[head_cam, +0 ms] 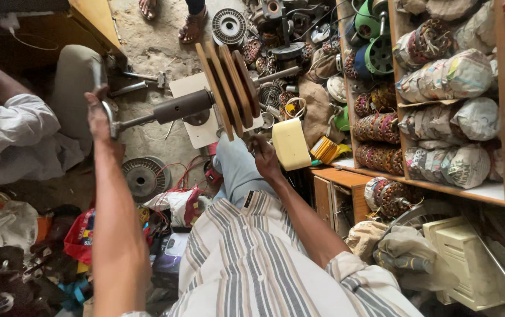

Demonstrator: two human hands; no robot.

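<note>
1. Wooden shelving unit (502, 194) at the right: compartments packed with paper-wrapped and bare copper-wound motor coils (376, 126). Not touched by either hand.
2. Concrete floor (158, 47): strewn with metal rotor discs, wire and loose parts; another person's sandalled feet stand at the top edge, and someone in pale cloth sits at the left.
3. Hand-cranked coil winder, a dark metal shaft (179, 107) carrying a stack of brown wooden former plates (229, 88), sits in front of the seated person, above the knee. This is the work in hand.
4. Left hand (98, 114): fingers wrapped closed around the metal crank handle (111, 117) at the shaft's outer end.
5. Right hand (262, 155): just below the wooden plates, fingers curled toward their lower edge; whether they pinch a wire cannot be told, as none is resolvable. A cream rectangular block (290, 144) lies just beside this hand.
6. Judgement: the step appears to be winding, or setting up to wind, on the former.
7. Judgement: the next move calls for steady cranking by the left hand while the right guides even tension into the plate grooves.
</note>
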